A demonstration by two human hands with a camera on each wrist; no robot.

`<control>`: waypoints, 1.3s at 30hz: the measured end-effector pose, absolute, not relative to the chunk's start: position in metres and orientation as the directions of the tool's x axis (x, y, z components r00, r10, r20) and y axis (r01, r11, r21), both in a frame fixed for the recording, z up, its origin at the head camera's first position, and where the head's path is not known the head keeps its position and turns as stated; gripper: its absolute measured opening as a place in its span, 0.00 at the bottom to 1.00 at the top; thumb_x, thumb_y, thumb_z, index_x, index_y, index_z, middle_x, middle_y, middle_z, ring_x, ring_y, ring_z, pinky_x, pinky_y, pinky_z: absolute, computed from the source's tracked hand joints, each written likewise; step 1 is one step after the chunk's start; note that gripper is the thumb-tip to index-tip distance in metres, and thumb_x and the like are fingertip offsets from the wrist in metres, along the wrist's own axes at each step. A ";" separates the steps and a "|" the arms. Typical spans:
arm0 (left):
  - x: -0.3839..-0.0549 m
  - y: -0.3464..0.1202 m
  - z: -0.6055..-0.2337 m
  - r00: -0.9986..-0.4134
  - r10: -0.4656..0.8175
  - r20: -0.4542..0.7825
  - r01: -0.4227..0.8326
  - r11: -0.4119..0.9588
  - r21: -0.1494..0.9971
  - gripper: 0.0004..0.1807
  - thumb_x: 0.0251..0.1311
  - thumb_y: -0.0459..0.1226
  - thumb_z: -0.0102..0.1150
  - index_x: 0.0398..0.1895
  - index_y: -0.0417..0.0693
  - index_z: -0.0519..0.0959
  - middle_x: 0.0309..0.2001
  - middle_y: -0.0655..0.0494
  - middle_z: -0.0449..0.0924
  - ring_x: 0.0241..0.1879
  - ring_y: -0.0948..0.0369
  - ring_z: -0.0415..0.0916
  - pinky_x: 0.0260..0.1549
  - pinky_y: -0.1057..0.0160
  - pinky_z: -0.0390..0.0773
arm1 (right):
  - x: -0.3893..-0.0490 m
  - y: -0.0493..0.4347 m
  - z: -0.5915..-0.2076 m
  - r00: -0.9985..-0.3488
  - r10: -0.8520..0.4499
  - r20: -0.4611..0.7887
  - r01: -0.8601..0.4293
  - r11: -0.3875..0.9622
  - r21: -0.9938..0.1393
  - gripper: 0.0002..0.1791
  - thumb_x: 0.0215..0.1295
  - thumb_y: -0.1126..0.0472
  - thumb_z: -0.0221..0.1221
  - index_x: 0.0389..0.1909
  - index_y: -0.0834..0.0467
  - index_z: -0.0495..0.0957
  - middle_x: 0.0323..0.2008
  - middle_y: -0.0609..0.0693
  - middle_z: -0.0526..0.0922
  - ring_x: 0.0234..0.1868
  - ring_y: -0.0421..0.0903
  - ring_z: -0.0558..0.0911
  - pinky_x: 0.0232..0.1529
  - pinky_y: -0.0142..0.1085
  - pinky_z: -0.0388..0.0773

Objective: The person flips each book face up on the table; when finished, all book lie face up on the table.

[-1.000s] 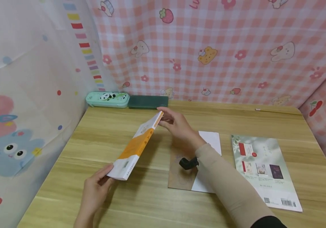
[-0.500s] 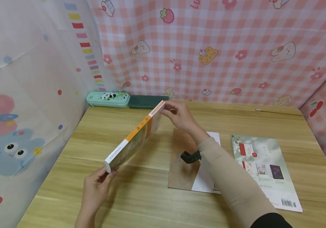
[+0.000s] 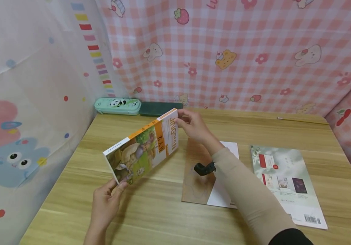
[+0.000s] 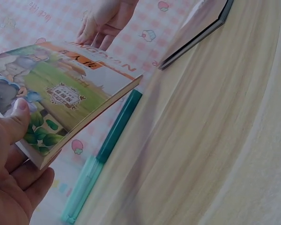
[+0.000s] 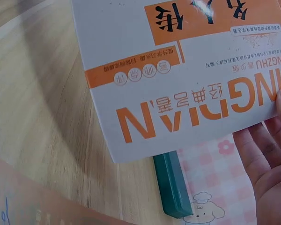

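Orange-and-white rectangular paperback book (image 3: 144,147), likely light and flexible, is pinched, sensibly, at opposite ends by left hand (image 3: 106,200) and right hand (image 3: 193,126).

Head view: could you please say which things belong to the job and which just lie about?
In use:
orange-and-white rectangular paperback book

Lying about:
mint-green pencil case
dark-green oblong box
brown-and-white booklet
pale-green magazine
thin yellow pencil

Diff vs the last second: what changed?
The book rolled about its long axis: barcode side showing, then spine up, now the picture cover faces the head camera. No visible release: left hand and right hand still grip its ends. Mint case, magazine and pencil stayed put.
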State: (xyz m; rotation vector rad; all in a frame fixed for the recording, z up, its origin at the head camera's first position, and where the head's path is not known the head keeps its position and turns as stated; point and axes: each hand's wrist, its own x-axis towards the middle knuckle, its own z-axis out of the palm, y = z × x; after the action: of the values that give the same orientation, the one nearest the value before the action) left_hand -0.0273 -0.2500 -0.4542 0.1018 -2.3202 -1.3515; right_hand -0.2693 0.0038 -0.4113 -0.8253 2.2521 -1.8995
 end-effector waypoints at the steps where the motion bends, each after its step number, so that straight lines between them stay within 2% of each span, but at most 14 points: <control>1: -0.027 -0.249 -0.454 -0.896 -0.288 0.337 0.156 0.507 0.848 0.13 0.59 0.23 0.66 0.47 0.32 0.85 0.45 0.42 0.87 0.46 0.78 0.79 0.50 0.77 0.76 | -0.269 0.003 -0.412 -0.853 -0.445 0.271 -0.342 0.084 -0.936 0.14 0.72 0.68 0.59 0.55 0.67 0.79 0.47 0.60 0.82 0.47 0.57 0.85 0.49 0.43 0.86; 8: -0.025 -0.245 -0.458 -0.888 -0.358 0.288 0.130 0.406 0.905 0.17 0.59 0.21 0.64 0.52 0.28 0.82 0.44 0.35 0.85 0.37 0.77 0.82 0.35 0.76 0.83 | -0.271 -0.004 -0.415 -0.863 -0.421 0.280 -0.346 0.089 -0.934 0.14 0.71 0.69 0.60 0.55 0.68 0.80 0.49 0.62 0.85 0.46 0.57 0.87 0.46 0.40 0.86; 14: -0.026 -0.243 -0.459 -0.852 -0.461 0.248 0.083 0.348 0.934 0.21 0.58 0.20 0.65 0.57 0.25 0.77 0.44 0.28 0.82 0.35 0.78 0.82 0.35 0.74 0.82 | -0.273 -0.012 -0.423 -0.902 -0.344 0.263 -0.336 0.174 -0.926 0.14 0.70 0.65 0.63 0.54 0.64 0.84 0.47 0.58 0.87 0.42 0.51 0.87 0.43 0.38 0.86; 19: -0.026 -0.243 -0.459 -0.829 -0.514 0.219 0.029 0.353 0.935 0.27 0.58 0.23 0.68 0.62 0.26 0.73 0.48 0.30 0.81 0.38 0.72 0.85 0.36 0.73 0.82 | -0.271 -0.019 -0.433 -0.933 -0.293 0.208 -0.277 0.217 -0.936 0.13 0.69 0.62 0.65 0.52 0.61 0.86 0.47 0.54 0.88 0.42 0.48 0.87 0.41 0.35 0.85; 26: -0.029 -0.242 -0.462 -0.806 -0.562 0.187 0.008 0.306 0.952 0.31 0.58 0.21 0.67 0.66 0.27 0.68 0.52 0.28 0.78 0.38 0.81 0.80 0.39 0.74 0.81 | -0.266 -0.025 -0.444 -0.925 -0.327 0.194 -0.267 0.196 -0.944 0.17 0.66 0.68 0.66 0.56 0.61 0.84 0.49 0.57 0.87 0.43 0.51 0.88 0.40 0.35 0.86; 30: -0.033 -0.244 -0.464 -0.812 -0.567 0.139 -0.049 0.304 0.952 0.33 0.59 0.22 0.66 0.68 0.25 0.65 0.56 0.27 0.75 0.47 0.59 0.84 0.41 0.76 0.79 | -0.265 -0.028 -0.451 -0.900 -0.401 0.172 -0.258 0.170 -0.951 0.23 0.65 0.69 0.66 0.62 0.61 0.80 0.56 0.58 0.84 0.51 0.52 0.86 0.47 0.37 0.85; 33: -0.035 -0.247 -0.464 -0.836 -0.548 0.031 -0.128 0.250 0.960 0.37 0.61 0.23 0.65 0.71 0.27 0.60 0.61 0.27 0.71 0.56 0.43 0.78 0.43 0.76 0.78 | -0.264 -0.030 -0.455 -0.874 -0.464 0.141 -0.253 0.188 -0.949 0.27 0.66 0.68 0.65 0.66 0.63 0.75 0.60 0.59 0.81 0.57 0.53 0.83 0.55 0.39 0.82; 36: -0.038 -0.253 -0.464 -0.853 -0.516 -0.084 -0.211 0.192 0.958 0.41 0.62 0.25 0.65 0.75 0.29 0.55 0.66 0.27 0.66 0.63 0.40 0.72 0.46 0.76 0.77 | -0.263 -0.033 -0.457 -0.850 -0.514 0.111 -0.254 0.215 -0.943 0.30 0.68 0.67 0.65 0.70 0.63 0.71 0.63 0.60 0.79 0.61 0.53 0.80 0.60 0.40 0.79; 39: -0.039 -0.259 -0.465 -0.864 -0.481 -0.151 -0.264 0.178 0.948 0.44 0.62 0.25 0.65 0.76 0.30 0.51 0.70 0.27 0.61 0.66 0.40 0.68 0.47 0.77 0.76 | -0.262 -0.035 -0.458 -0.828 -0.552 0.095 -0.260 0.228 -0.938 0.33 0.68 0.67 0.65 0.72 0.62 0.67 0.67 0.60 0.75 0.63 0.52 0.78 0.64 0.40 0.76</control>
State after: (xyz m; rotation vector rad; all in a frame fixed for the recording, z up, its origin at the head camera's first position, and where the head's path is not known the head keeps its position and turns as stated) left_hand -0.0390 -0.2593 -0.4646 0.7264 -2.2641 -1.7606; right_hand -0.2624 -0.0353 -0.4584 -0.7633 2.2452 -1.6356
